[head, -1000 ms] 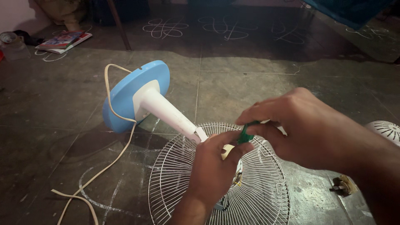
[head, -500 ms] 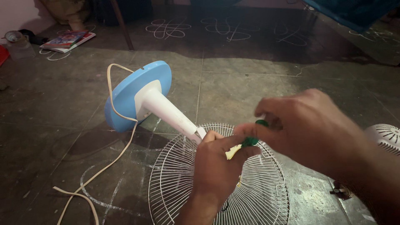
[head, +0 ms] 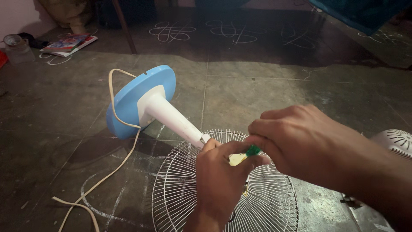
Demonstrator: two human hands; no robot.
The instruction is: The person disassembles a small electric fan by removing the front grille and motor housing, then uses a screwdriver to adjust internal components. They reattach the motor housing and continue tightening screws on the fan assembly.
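Lying far left on the dark stone floor (head: 257,90) were a flat book with a colourful cover (head: 71,44) and a clear jar (head: 15,47), well apart from the work. Next came the round blue-and-white plastic fan base (head: 139,101), tipped on its edge, its cream power cord (head: 113,167) trailing towards the camera, and its white stem (head: 178,122) running down to the round white wire fan guard (head: 266,206), which lay flat. Over that guard, the left hand (head: 221,182) was closed around a small cream-coloured part (head: 236,159) at the hub, and the right hand (head: 300,144) pinched a small green-handled tool (head: 252,150) against it. A second white grille (head: 397,141) sat at the right edge. Judging by this, the fan was dismantled, with work at the hub unfinished.
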